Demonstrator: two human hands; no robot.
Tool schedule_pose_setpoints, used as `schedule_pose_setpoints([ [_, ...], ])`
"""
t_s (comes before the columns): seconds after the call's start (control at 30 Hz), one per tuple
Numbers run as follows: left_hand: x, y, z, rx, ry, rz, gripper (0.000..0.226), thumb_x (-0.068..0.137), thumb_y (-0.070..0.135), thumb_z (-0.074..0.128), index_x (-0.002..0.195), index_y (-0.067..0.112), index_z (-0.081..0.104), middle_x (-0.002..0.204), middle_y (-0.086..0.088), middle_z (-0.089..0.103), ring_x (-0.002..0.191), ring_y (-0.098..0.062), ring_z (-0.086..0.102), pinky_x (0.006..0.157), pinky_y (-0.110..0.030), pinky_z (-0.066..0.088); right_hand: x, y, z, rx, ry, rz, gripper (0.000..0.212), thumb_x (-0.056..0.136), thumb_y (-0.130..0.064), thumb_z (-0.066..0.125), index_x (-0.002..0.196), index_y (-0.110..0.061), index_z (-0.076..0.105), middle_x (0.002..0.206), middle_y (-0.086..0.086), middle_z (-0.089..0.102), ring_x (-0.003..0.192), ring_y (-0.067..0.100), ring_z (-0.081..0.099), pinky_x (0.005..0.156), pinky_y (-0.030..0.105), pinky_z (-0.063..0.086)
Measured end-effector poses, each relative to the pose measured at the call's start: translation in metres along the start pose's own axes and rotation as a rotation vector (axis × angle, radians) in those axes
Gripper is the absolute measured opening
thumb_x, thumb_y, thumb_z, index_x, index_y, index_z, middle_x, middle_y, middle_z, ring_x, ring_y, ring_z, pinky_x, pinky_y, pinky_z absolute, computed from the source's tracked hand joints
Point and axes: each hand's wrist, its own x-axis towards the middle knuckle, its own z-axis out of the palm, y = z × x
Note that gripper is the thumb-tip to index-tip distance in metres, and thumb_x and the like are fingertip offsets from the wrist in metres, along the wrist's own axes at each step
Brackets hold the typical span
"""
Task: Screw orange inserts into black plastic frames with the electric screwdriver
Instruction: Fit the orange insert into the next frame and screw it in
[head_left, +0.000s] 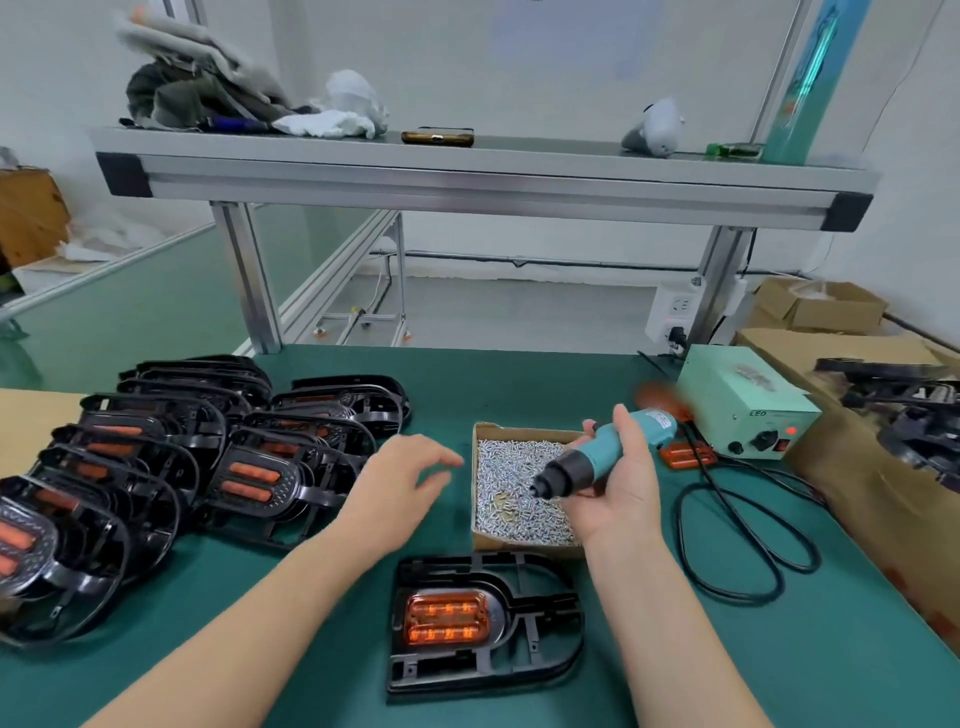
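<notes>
Nearest the camera, one black frame (488, 623) is laid flat on the green mat (831, 649) between the two forearms, w/ an orange insert (447, 618) seated in its left-hand window; whether any screws are in it yet can't be told. Just beyond it, a cardboard box (524, 548) filled w/ small silver screws (506, 467) is set. The electric screwdriver (597, 457) is gripped by the right hand (618, 488), fingers & thumb wrapped round its teal body, and the black nose is pointed down-left over the screws, prob. for a pick-up on the bit. The left hand (400, 483) is held above the mat just left of the box, fingers loosely spread, nothing held or touched. A black cable (727, 545) is looped on the mat to the right. Further left, stacked frames (156, 467) are fanned in overlapping rows, orange inserts showing in several; these are judged to be the finished lot, though no screw heads can be made out. Behind the driver a loose orange insert (688, 456) is lying by the pale-green power unit (748, 400), its red lamp lit. At far right, more black frames (904, 410) are piled on cartons, no orange seen in them, so likely the backlog. Judged overall: a good batch done, the near frame in hand, an unknown no. left. At the back, a metal shelf (467, 166) w/ cloths & oddments is seen.
</notes>
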Motion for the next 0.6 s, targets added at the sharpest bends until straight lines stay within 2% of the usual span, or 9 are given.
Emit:
schedule_pose_setpoints([
  [0.17,0.045,0.02,0.03,0.197,-0.308,0.167,0.034,0.096,0.036,0.062,0.129,0.03,0.065,0.123,0.004,0.063,0.118,-0.019,0.045,0.106,-0.031,0.031,0.007,-0.007,-0.007,-0.079,-0.011,-0.035,0.038,0.087,-0.039,0.076,0.105,-0.012,0.057,0.083,0.002,0.061,0.053,0.009,0.049,0.043,0.02,0.046],
  [0.23,0.056,0.027,0.04,0.305,-0.41,0.195,0.035,0.094,0.04,0.064,0.128,0.034,0.065,0.116,0.003,0.064,0.114,-0.02,0.047,0.099,-0.036,0.038,0.009,-0.009,-0.011,-0.103,-0.038,-0.012,0.04,0.088,-0.04,0.074,0.111,-0.011,0.057,0.078,0.0,0.057,0.057,0.01,0.046,0.05,0.019,0.043],
  [0.3,0.061,0.032,0.047,0.377,-0.476,0.218,0.033,0.09,0.038,0.067,0.123,0.036,0.067,0.109,0.003,0.063,0.108,-0.019,0.053,0.087,-0.032,0.04,0.011,-0.011,-0.014,-0.124,-0.063,-0.005,0.036,0.09,-0.036,0.071,0.111,-0.008,0.059,0.072,0.0,0.054,0.059,0.01,0.045,0.054,0.019,0.04],
  [0.47,0.059,0.034,0.059,0.316,-0.429,0.243,0.01,0.087,0.017,0.067,0.097,0.019,0.069,0.1,0.001,0.068,0.095,-0.021,0.061,0.074,-0.027,0.037,0.011,-0.012,-0.011,-0.169,-0.094,-0.042,0.02,0.092,-0.022,0.07,0.091,-0.004,0.063,0.066,0.003,0.059,0.052,0.01,0.05,0.045,0.019,0.046],
  [0.6,0.051,0.032,0.058,0.231,-0.377,0.25,0.006,0.09,0.018,0.063,0.091,0.017,0.068,0.095,0.001,0.069,0.086,-0.016,0.057,0.073,-0.028,0.039,0.011,-0.009,-0.009,-0.179,-0.078,-0.042,0.024,0.091,-0.027,0.073,0.086,-0.007,0.06,0.065,0.002,0.06,0.051,0.011,0.05,0.044,0.02,0.047],
])
